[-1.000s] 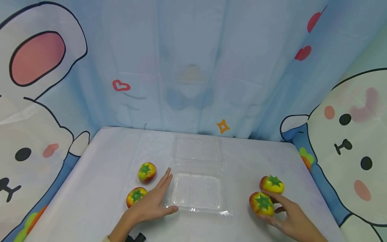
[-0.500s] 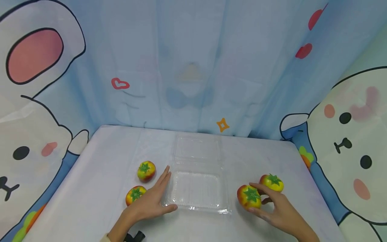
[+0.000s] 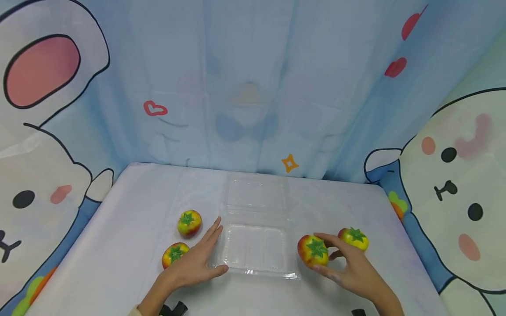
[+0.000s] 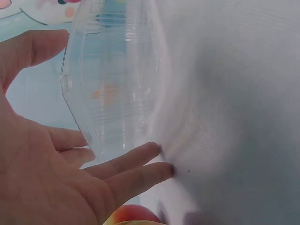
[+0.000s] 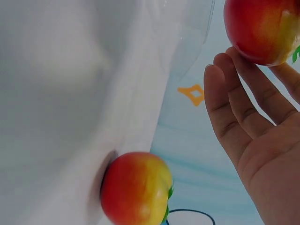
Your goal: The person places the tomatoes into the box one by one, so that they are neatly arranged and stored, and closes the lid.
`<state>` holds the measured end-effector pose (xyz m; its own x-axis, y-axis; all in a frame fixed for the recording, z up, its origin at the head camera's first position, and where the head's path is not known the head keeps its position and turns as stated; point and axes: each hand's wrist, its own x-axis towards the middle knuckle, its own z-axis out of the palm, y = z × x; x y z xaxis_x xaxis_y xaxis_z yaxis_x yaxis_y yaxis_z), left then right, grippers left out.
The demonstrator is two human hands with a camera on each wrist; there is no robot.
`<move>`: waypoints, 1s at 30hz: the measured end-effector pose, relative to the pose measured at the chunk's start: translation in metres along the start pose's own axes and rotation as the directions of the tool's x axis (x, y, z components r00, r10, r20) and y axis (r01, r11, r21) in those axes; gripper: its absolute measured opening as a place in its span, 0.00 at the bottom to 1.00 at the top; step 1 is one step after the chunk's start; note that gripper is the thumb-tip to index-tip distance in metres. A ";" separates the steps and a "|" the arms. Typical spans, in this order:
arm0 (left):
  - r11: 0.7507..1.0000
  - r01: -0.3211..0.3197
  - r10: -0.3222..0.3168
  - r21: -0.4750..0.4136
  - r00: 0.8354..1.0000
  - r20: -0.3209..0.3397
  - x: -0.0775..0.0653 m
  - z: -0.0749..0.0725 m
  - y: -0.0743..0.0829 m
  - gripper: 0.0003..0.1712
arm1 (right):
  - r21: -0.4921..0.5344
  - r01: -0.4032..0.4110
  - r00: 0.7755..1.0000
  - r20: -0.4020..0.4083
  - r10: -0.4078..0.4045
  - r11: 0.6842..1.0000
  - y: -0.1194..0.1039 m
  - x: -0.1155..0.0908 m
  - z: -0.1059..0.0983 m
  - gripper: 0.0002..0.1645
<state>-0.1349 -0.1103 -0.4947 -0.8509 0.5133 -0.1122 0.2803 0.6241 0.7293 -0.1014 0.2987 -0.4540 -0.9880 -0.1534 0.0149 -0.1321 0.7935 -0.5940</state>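
Observation:
My right hand (image 3: 352, 272) holds a red-and-yellow persimmon (image 3: 306, 253) with a green leafy top between thumb and fingers, right of a clear plastic box (image 3: 257, 248). In the right wrist view this persimmon (image 5: 258, 30) is at the fingertips, raised off the cloth. The box lies with its lid (image 3: 257, 193) folded back behind it, and nothing is inside. My left hand (image 3: 195, 265) stays spread along the box's left side, thumb near its front corner; in the left wrist view the fingers are extended beside the clear wall (image 4: 108, 79).
Another persimmon (image 3: 353, 238) sits on the white cloth (image 3: 344, 202) behind my right hand. Two more are on the left, one farther back (image 3: 189, 223) and one partly behind my left hand (image 3: 174, 253). A cartoon-print curtain (image 3: 245, 87) hangs behind the table.
My right hand has carried its persimmon leftward and slightly back, away from the other right-hand persimmon and closer to the box. My left hand has stayed in place by the box.

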 end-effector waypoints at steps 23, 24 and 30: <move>1.000 -0.022 0.022 -0.001 1.000 -0.005 -0.001 -0.001 0.000 0.56 | 0.064 0.113 0.991 0.061 -0.117 0.992 -0.014 0.018 0.026 0.43; 1.000 -0.025 0.025 -0.001 1.000 -0.005 -0.001 -0.002 0.001 0.56 | 0.065 0.116 0.991 0.065 -0.120 0.991 -0.014 0.018 0.027 0.43; 1.000 -0.025 0.025 0.008 1.000 0.001 0.000 -0.001 0.000 0.56 | 0.054 0.137 0.986 0.087 -0.141 0.989 -0.018 0.021 0.032 0.44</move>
<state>-0.1353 -0.1114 -0.4940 -0.8431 0.5292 -0.0953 0.3046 0.6161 0.7264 -0.1172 0.2623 -0.4690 -0.9488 -0.3145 0.0286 -0.2615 0.7318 -0.6293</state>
